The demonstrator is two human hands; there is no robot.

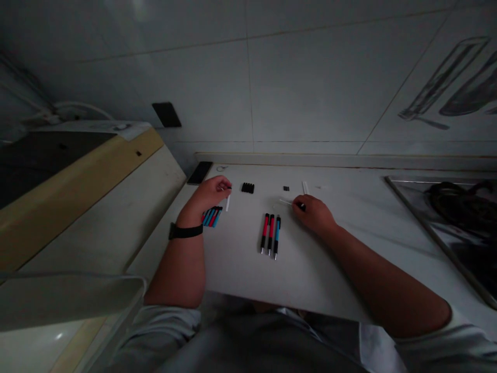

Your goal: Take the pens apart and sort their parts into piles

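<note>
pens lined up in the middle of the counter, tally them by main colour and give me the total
Red pens: 2
Blue pen: 1
Total: 3 pens

Smooth plastic pens (pixel 271 234), shiny metal tips (pixel 275 256)

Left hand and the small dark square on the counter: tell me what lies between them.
Between left hand and small dark square lies a cluster of black pieces, in the head view.
</note>
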